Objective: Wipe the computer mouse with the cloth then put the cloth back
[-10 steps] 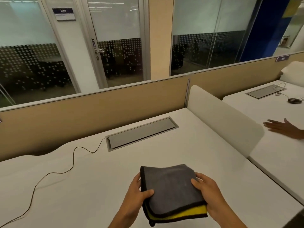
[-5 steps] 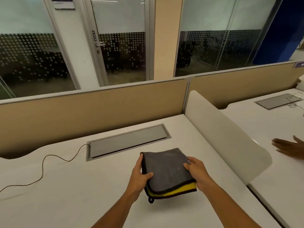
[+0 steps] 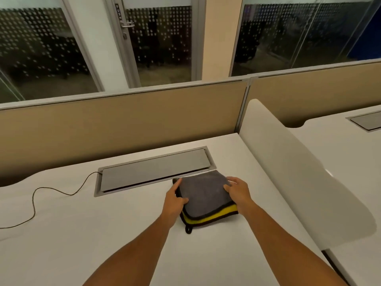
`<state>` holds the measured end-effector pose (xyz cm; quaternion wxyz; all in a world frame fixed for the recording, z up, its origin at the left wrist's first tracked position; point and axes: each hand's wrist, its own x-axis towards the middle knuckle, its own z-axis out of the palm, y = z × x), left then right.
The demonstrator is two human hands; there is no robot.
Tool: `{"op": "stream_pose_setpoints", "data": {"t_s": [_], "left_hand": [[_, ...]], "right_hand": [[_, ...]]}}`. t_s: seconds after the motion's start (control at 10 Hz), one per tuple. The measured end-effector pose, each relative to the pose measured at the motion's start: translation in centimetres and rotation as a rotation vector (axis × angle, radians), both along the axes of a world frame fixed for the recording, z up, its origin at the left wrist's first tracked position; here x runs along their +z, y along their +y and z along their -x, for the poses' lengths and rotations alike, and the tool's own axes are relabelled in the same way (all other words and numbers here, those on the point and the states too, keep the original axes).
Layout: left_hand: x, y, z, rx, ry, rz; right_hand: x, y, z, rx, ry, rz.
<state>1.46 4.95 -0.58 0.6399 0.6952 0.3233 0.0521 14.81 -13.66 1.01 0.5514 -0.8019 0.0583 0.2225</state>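
Observation:
The folded cloth [image 3: 204, 195], grey on top with a yellow layer and black edging, lies flat on the white desk [image 3: 103, 234] just in front of the cable hatch. My left hand [image 3: 175, 200] grips its left edge, thumb on top. My right hand [image 3: 237, 191] holds its right edge, fingers spread over the top. A small black loop hangs from the cloth's near corner. No computer mouse is in view.
A grey cable hatch [image 3: 154, 170] is set into the desk behind the cloth. A thin black cable [image 3: 41, 195] runs left from it. A white curved divider [image 3: 299, 172] stands to the right, a tan partition [image 3: 123, 124] at the back, another desk [image 3: 340, 151] beyond.
Both hands have carried the cloth forward, away from me, to rest just in front of the cable hatch. The other person's hand on the right desk has left the view.

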Motion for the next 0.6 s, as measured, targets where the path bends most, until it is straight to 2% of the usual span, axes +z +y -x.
{"op": "stream_pose_setpoints", "data": {"t_s": [0.1, 0.4, 0.6], "left_hand": [[-2.0, 0.6, -0.3, -0.055, 0.116, -0.074], [-1.6, 1.2, -0.5, -0.328, 0.294, -0.406], [0.8, 2.7, 2.6, -0.306, 0.398, -0.544]], "right_hand": [[-2.6, -0.6, 0.4, -0.020, 0.041, 0.089], [-2.2, -0.3, 1.0, -0.035, 0.013, 0.181], [0.1, 0.5, 2.9, 0.052, -0.110, 0.215]]}}
